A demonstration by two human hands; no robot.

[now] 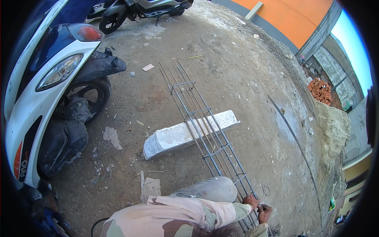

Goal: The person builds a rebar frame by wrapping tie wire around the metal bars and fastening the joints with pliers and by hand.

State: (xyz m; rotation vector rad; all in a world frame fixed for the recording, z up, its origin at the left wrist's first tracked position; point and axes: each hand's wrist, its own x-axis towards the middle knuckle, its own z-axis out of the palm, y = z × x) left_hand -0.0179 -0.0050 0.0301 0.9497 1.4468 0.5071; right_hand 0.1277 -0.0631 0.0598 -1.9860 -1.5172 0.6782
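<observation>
A long cage of steel rebar (213,154), tied with square stirrups, runs from the middle of the view down to my hands. Part of it rests across a whitish concrete block (169,138). My left hand (251,200), a band at its wrist, is closed at the cage's right-hand bar. Just beside it, my right hand (265,213) is closed with fingers pinched; what they hold is too small to make out. Thin loops of wire (265,191) stick out by the hands. My bent knee (222,189) is against the cage's left side.
A white scooter (59,94) stands close on the left, and a second motorbike (158,7) is at the back. A long dark rod (294,136) lies on the dirt at right. Beyond are a sand pile (333,126), stacked red bricks (320,91) and an orange wall (292,17).
</observation>
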